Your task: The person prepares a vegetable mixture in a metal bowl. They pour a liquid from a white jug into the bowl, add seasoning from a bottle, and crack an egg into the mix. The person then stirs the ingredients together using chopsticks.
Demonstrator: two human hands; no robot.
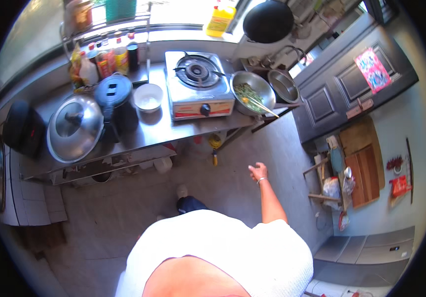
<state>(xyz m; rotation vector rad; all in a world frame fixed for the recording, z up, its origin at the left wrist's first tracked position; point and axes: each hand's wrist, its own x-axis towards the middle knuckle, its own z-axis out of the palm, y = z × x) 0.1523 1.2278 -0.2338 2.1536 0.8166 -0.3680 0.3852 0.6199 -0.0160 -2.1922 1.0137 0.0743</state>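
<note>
My right hand (258, 172) hangs over the floor in front of the metal counter, with a bracelet at its wrist. Its fingers are loosely curled with the thumb apart, and nothing shows in it. My left hand is out of sight. Nearest on the counter, above my right hand, is a metal bowl (267, 89) of chopped greens (245, 92) with chopsticks (265, 107) laid across it. To its left stands a single-burner gas stove (204, 110) with nothing on its burner.
A white bowl (148, 97), a dark lidded pot (113, 91) and a domed-lid wok (74, 129) line the counter's left. Sauce bottles (119, 55) stand behind. A dark door (341, 94) and a wooden rack (321, 195) are on the right.
</note>
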